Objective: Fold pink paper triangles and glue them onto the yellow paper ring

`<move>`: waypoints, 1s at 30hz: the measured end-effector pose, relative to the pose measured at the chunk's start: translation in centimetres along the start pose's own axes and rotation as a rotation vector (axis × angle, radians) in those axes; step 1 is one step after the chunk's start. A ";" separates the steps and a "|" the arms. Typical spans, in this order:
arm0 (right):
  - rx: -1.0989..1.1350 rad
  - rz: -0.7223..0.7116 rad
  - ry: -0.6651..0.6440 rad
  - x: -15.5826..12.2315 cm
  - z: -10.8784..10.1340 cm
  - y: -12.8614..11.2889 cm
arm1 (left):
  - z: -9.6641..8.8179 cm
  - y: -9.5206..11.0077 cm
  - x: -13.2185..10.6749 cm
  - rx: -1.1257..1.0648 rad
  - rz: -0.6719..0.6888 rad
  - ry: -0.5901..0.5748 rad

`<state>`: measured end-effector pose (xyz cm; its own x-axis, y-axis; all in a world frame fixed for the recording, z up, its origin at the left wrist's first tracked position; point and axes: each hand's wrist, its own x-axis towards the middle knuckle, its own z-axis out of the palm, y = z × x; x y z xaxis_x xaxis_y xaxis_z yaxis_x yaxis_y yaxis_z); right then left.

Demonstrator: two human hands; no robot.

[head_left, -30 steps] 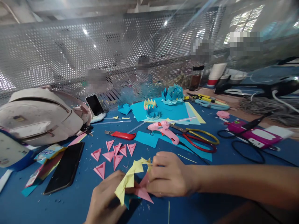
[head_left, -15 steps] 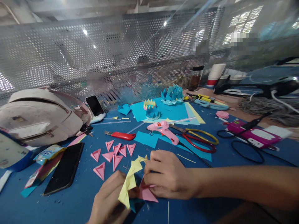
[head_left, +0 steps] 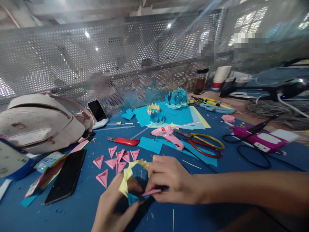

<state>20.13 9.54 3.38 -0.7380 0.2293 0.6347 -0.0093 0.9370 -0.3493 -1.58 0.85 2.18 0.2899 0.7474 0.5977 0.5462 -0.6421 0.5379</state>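
Note:
My left hand (head_left: 109,204) is closed around a curved chain of folded paper (head_left: 125,178), pale yellow along its upper edge with a blue part near the thumb. My right hand (head_left: 175,180) pinches a folded pink paper piece (head_left: 152,192), seen almost edge-on. The pink piece meets the blue part; whether it is slotted in I cannot tell. The right fingers also hide one end of the yellow chain. Just beyond the hands, several pink paper triangles (head_left: 111,163) lie loose on the blue table (head_left: 79,219).
A pink glue gun (head_left: 166,133), a red utility knife (head_left: 125,141) and scissors (head_left: 205,145) lie beyond the hands. A dark phone (head_left: 66,177) and a backpack (head_left: 43,124) are to the left. Finished paper flowers (head_left: 177,99) sit on blue sheets further back.
The yellow chain has turned, showing its curved ring shape and more of its blue part. The pink piece has tipped from broadside to nearly edge-on against the blue.

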 end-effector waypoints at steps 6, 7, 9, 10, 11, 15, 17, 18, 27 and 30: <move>0.619 0.429 0.114 0.8 0.1 -0.1 | 0.3 -0.1 0.8 0.059 -0.015 0.085; 0.688 0.483 0.105 0.8 0.1 -0.1 | 0.3 -0.1 0.9 0.058 -0.011 0.071; 0.822 0.593 0.076 0.8 0.2 -0.2 | 0.3 0.0 1.0 0.065 -0.003 0.044; 0.894 0.643 0.062 0.8 0.4 -0.3 | 0.3 0.0 1.1 0.072 0.003 0.030; 0.962 0.684 0.053 0.7 0.5 -0.3 | 0.3 0.1 1.1 0.083 0.010 0.012; 1.155 0.773 0.051 0.5 1.1 -0.1 | 0.4 0.3 1.1 0.162 0.031 -0.083; 1.171 0.797 0.076 0.5 1.3 0.0 | 0.3 0.5 1.0 0.191 0.035 -0.110; 1.163 0.808 0.091 0.5 1.3 0.0 | 0.2 0.6 1.0 0.201 0.030 -0.112; 1.076 0.835 0.022 0.1 1.4 0.7 | -0.1 1.4 0.7 0.273 0.030 0.028; 1.048 0.814 0.000 0.1 1.3 0.8 | -0.2 1.6 0.6 0.300 0.055 0.073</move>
<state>19.17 9.91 2.26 -0.7811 0.6244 -0.0078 -0.0800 -0.1124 -0.9904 -0.67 0.29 3.53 0.2748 0.6916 0.6679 0.7418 -0.5945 0.3104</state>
